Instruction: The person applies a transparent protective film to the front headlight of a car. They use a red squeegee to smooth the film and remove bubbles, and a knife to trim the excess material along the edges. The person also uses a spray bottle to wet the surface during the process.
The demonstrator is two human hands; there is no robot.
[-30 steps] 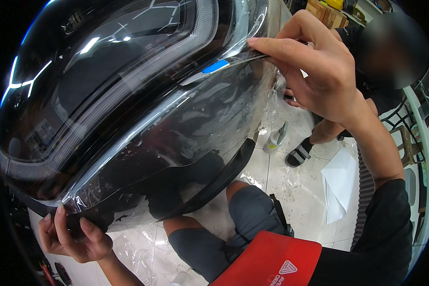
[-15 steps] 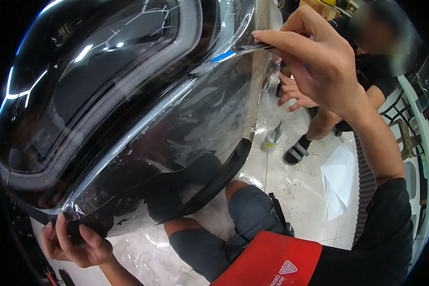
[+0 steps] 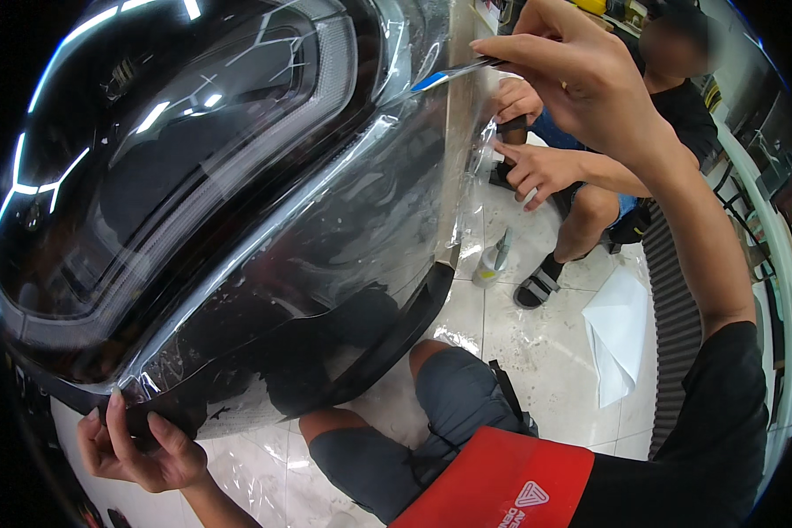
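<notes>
The blue-tipped tool is at the far part of the clear film, right of the headlight, pinched in the grip of the right hand. The left hand has bent fingers at the film's near left corner; whether its grip pinches anything, I cannot tell. Far right is a co-worker's hand.

Tool right of headlight, container on floor, sheet right of container
</notes>
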